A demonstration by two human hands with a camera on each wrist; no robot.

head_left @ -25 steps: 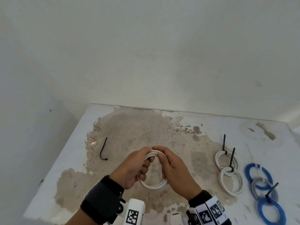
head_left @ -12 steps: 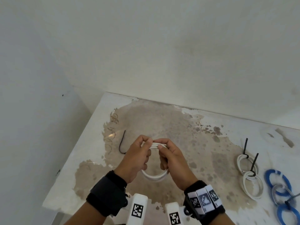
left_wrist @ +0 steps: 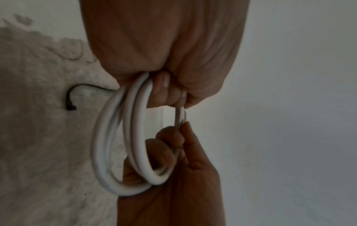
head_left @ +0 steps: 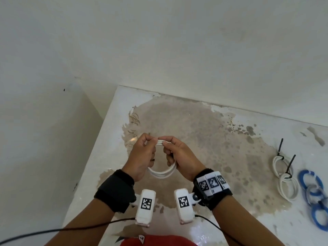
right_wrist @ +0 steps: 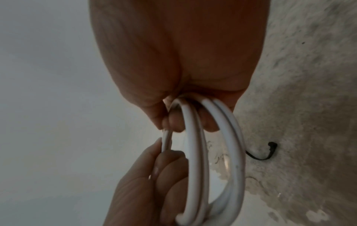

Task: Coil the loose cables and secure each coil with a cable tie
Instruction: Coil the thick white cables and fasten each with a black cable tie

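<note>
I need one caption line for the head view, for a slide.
Both hands, left hand and right hand, hold a white coil above the table; tied coils lie right.

- We count one white cable coil [head_left: 161, 172] in hand, about three loops
- Two tied white coils [head_left: 284, 174] on the table [head_left: 230, 219]
- Three blue or grey coils [head_left: 314, 192] at its right edge
- One loose black cable tie [left_wrist: 72, 97]

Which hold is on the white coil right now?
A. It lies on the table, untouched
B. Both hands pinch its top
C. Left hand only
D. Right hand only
B: the left hand and right hand both pinch the top of the white coil, which hangs between them above the table.
</note>
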